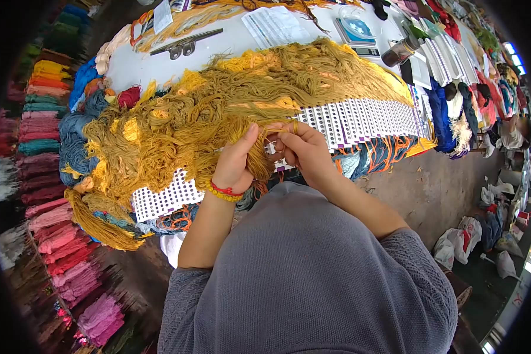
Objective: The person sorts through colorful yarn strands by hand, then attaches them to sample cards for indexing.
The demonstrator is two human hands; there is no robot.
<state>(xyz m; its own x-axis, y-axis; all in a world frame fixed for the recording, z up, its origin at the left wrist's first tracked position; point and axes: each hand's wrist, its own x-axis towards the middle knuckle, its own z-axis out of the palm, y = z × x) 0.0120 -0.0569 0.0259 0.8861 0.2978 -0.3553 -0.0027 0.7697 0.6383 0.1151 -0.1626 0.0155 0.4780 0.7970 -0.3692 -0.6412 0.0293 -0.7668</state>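
Note:
My left hand (235, 160) is wrapped round a bundle of mustard-gold thread (258, 154), its thumb pointing up. Close beside it, my right hand (310, 154) pinches with thumb and forefinger at strands drawn out from that bundle. Partly behind my fingers is a small piece of white punched card; exactly how the strands meet it is hidden. Under and beyond both hands lies a large heap of olive and gold thread (218, 94). White cards with rows of holes (360, 121) overlap along its front right, and more punched cards (168, 194) lie at the front left.
Blue yarn (76, 138) hangs at the table's left end. Farther back are a black clip-like bar (186, 44), printed paper (272, 26), a scale (367, 52) and a dark jar (400, 52). Coloured skeins (41, 127) line the left; plastic bags (459, 241) sit on the right floor.

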